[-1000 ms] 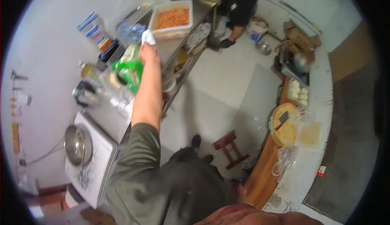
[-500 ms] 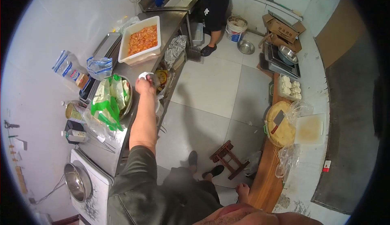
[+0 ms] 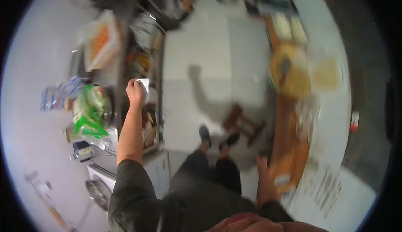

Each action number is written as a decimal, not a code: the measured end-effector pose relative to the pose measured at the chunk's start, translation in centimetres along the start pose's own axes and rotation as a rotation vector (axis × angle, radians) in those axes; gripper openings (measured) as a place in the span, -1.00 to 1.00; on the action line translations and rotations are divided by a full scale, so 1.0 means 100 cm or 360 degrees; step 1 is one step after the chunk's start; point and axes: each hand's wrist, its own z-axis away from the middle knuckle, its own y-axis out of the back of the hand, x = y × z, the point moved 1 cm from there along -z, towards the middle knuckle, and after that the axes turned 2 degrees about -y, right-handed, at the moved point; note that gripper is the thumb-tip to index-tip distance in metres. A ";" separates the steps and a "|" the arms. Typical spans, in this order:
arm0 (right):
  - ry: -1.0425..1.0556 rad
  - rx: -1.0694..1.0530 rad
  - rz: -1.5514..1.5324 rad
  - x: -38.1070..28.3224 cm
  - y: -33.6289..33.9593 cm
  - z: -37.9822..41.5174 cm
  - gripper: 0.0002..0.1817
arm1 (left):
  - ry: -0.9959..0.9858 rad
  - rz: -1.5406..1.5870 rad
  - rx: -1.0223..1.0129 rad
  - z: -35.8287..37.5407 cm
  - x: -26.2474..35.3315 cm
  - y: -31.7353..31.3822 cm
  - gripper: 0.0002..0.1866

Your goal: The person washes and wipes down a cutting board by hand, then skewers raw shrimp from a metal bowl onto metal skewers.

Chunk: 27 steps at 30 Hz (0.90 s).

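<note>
My left hand (image 3: pixel 135 93) is stretched forward, closed on a small white piece (image 3: pixel 144 84) that looks like paper; its exact kind does not show. The hand hangs above the front edge of the metal counter, right of the green and white plastic bag (image 3: pixel 91 112). My right hand (image 3: pixel 261 163) is low beside the wooden bench (image 3: pixel 284 148). It is blurred, so the set of its fingers and any touch on the bench cannot be made out.
A white tub (image 3: pixel 109 43) of orange food stands farther along the counter. On the bench, a cleaver (image 3: pixel 284 66) lies on a round board (image 3: pixel 295 83). A wooden stool (image 3: pixel 243 124) stands on the tiles. Another person's leg (image 3: pixel 185 2) shows at the far end.
The view has swung and blurred. My left hand still grips the white piece, now showing a flat corner. My right arm has come further into view beside the bench.
</note>
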 end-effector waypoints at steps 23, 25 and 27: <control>-0.0846 0.0189 0.0416 -0.159 -0.337 -0.320 -0.27 | -0.0200 -0.1244 -0.2160 0.392 -0.273 -0.095 -0.96; -0.0825 0.0064 0.0248 -0.148 -0.357 -0.328 -0.33 | -0.0207 -0.1230 -0.2143 0.388 -0.279 -0.092 -0.94; -0.0819 -0.0008 0.0114 -0.144 -0.354 -0.324 -0.39 | -0.0227 -0.1149 -0.2075 0.387 -0.283 -0.088 -0.92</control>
